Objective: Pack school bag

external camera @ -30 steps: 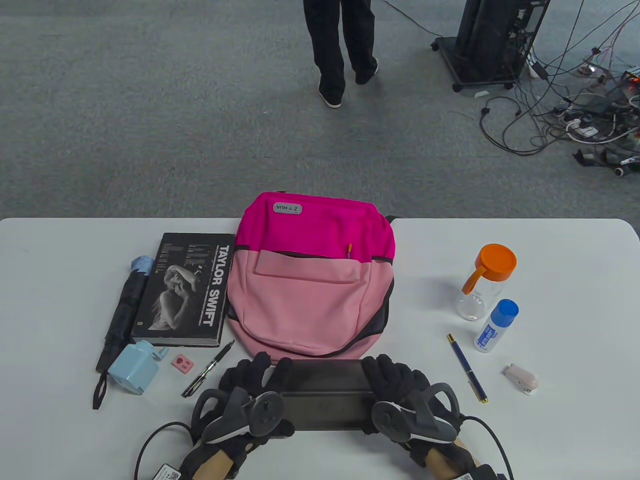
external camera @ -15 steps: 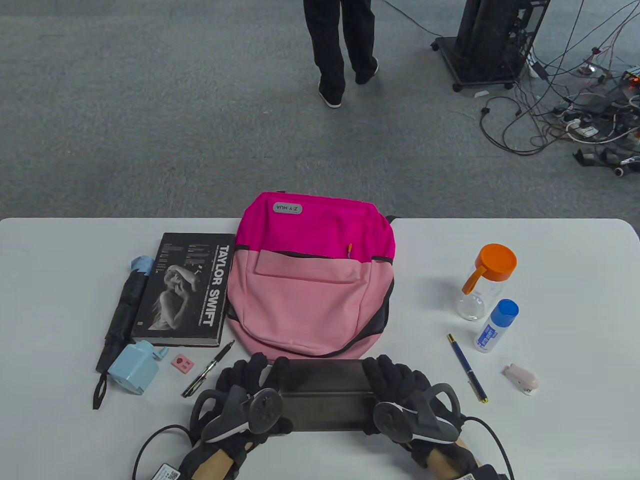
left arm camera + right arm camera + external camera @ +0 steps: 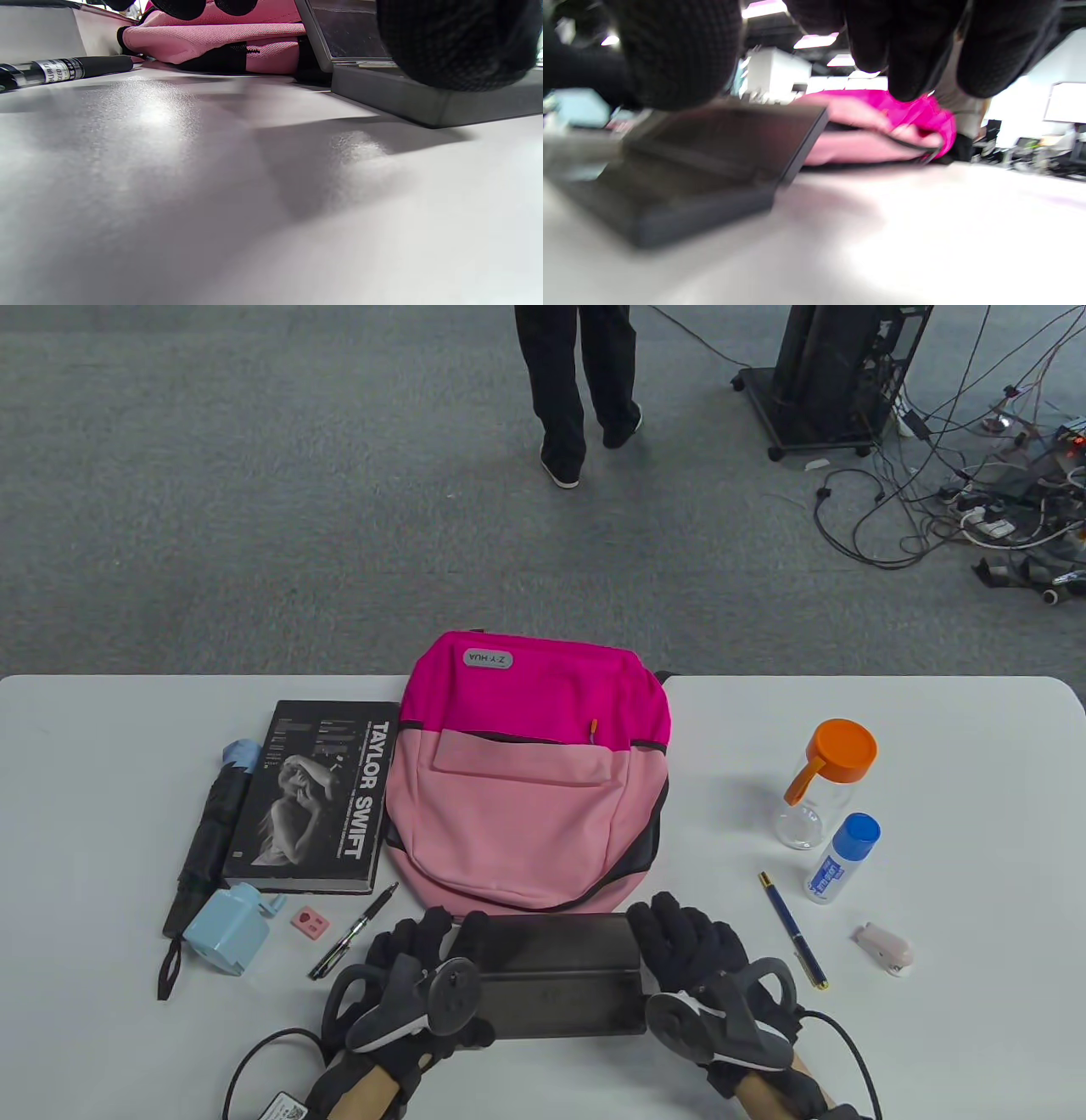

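Right hand [image 3: 704, 959] slid off case [image 3: 556, 976], fingers relaxed, left hand [image 3: 420, 963] grasping it, white table [image 3: 933, 1052], grey carpet [image 3: 297, 517].

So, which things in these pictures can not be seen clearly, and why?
- Dark case: its two ends are covered by the left hand and right hand in the table view; the right wrist view blurs it.
- Backpack: its main opening faces away, so the inside is hidden.
- Glue bottle: label too small to read.
- Black pen: cut off by the left edge in the left wrist view.
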Tool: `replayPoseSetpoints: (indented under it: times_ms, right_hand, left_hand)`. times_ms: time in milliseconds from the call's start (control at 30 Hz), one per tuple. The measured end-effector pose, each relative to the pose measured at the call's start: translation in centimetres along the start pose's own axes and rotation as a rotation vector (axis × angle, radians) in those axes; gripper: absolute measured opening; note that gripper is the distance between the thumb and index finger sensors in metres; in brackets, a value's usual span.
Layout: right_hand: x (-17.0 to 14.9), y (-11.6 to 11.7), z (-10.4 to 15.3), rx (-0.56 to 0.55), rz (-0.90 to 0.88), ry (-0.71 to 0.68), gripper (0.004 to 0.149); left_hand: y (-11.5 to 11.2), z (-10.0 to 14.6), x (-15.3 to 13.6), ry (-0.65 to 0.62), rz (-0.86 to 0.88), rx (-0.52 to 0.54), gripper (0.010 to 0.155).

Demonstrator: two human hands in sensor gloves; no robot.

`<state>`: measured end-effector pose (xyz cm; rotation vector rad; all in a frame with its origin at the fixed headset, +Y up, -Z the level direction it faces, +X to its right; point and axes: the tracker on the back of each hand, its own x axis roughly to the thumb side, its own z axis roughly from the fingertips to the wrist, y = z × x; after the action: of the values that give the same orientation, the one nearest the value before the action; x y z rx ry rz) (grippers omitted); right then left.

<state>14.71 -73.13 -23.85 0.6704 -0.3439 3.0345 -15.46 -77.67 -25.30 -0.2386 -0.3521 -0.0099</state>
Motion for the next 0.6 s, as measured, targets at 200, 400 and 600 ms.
replayPoseSetpoints:
  times_ms: [200, 400, 600]
  right_hand:
    - [-5.1, -1.8, 1.2, 0.013, 0.034, 0.271, 0.079]
    - [-8.1, -0.6, 1.0, 0.142, 0.098, 0.467, 0.068]
    - [-10.3, 1.5, 1.0, 0.217, 0.096, 0.591, 0.064]
  left_hand:
    - [0.3, -0.1, 0.3, 0.011, -0.025, -0.014, 0.113]
    - [0.3, -0.1, 0.5, 0.025, -0.043, -0.024, 0.113]
    - [0.2, -0.3, 0.1, 0.014, -0.037, -0.018, 0.112]
